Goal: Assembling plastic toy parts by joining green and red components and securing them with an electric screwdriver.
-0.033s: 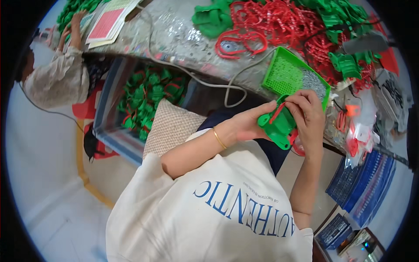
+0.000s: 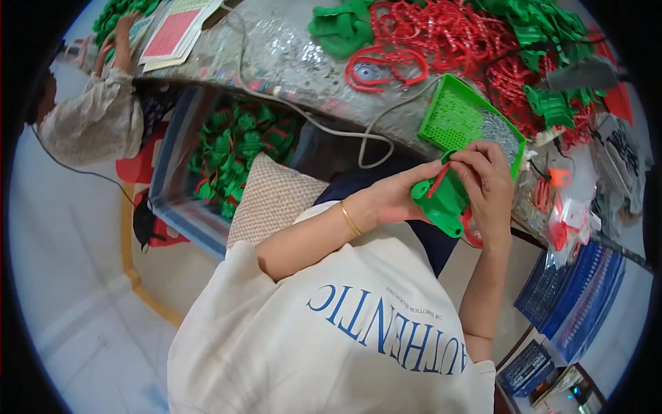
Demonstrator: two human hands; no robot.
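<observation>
A green moulded plastic piece with small round holes is held over my lap, its near end tilted down. My left hand grips it by the left edge, the thumb along its upper end. A thin red strap lies across the top of the piece. My right hand pinches at the strap's upper end; its fingertips partly hide what they hold. More red strap loops below my right palm. Just beyond my hands sits a bright green perforated tray with small silvery metal bits in its right part.
Red straps and green pieces are heaped on the worktable. A pale cable hangs along its edge. Below left, a crate holds green-and-red pieces beside a checked cushion. Another person works at far left.
The whole view has shifted very slightly. Both hands keep the same hold on the green piece and the red strap.
</observation>
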